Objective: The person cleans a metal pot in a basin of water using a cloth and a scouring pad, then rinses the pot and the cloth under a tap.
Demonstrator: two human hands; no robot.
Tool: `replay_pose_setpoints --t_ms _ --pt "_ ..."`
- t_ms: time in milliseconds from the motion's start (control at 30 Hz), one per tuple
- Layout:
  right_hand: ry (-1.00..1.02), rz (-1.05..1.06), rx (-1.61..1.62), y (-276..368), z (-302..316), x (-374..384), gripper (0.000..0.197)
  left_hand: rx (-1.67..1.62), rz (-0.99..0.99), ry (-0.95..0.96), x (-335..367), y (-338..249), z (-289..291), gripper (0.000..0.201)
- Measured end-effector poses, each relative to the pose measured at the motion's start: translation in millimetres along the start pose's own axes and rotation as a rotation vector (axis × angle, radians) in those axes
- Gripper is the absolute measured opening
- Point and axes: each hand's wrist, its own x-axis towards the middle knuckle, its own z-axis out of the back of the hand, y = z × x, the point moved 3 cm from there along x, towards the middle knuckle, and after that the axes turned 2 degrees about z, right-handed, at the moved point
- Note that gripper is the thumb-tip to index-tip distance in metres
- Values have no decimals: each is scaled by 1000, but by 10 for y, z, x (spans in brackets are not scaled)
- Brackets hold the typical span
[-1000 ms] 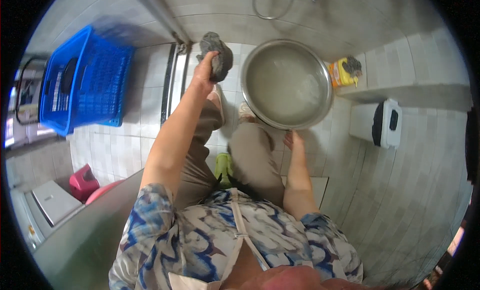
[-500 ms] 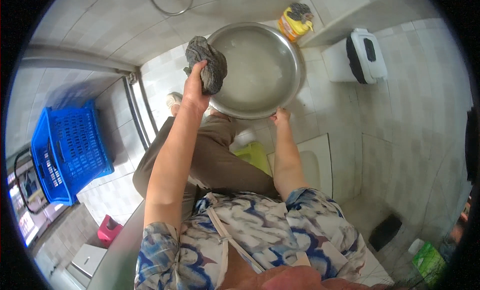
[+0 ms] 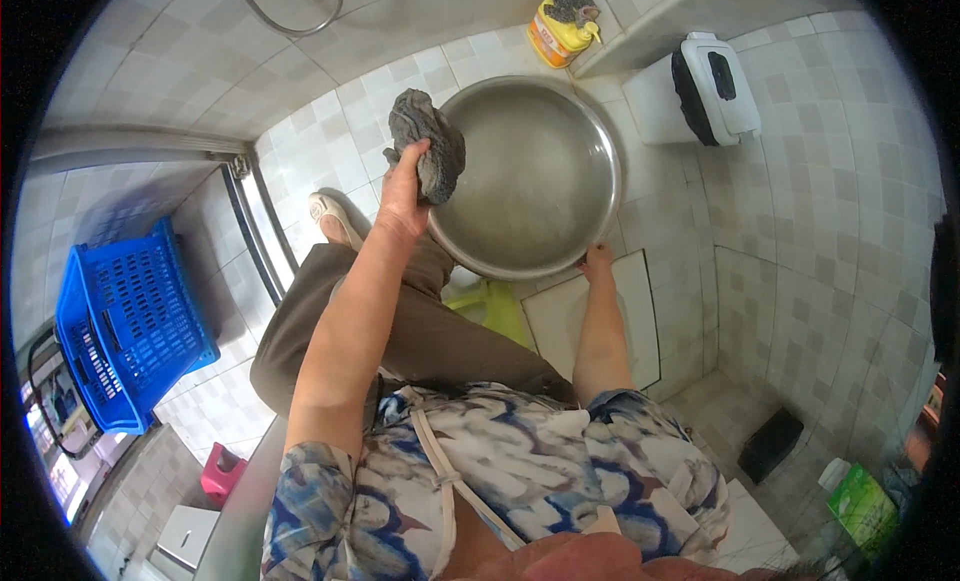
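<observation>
Left hand (image 3: 403,193) around grey cloth (image 3: 430,133) (right hand (image 3: 597,264) at basin (image 3: 613,186))

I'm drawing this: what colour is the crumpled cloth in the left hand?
Grey; the crumpled cloth shows best in the head view.

One cloth (image 3: 443,169), dark grey, rough-textured, bunched into an oblong wad, clasped in my left hand (image 3: 403,193) by the basin's left rim. One basin (image 3: 613,191), round, wide, silvery metal, containing cloudy liquid (image 3: 530,181); my right hand (image 3: 597,262) at its near-right rim.
</observation>
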Motion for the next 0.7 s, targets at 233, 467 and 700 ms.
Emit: replay_pose_setpoints --t_ms 233,467,700 --pt "-62 -63 -115 -126 464 -296 34 132 -72 -20 -2 10 -63 56" --pt "-384 325 -1240 155 859 -207 33 220 -14 59 3 179 -449 54" --pt "145 651 -752 757 -2065 -649 34 79 -14 40 -47 14 -377 50"
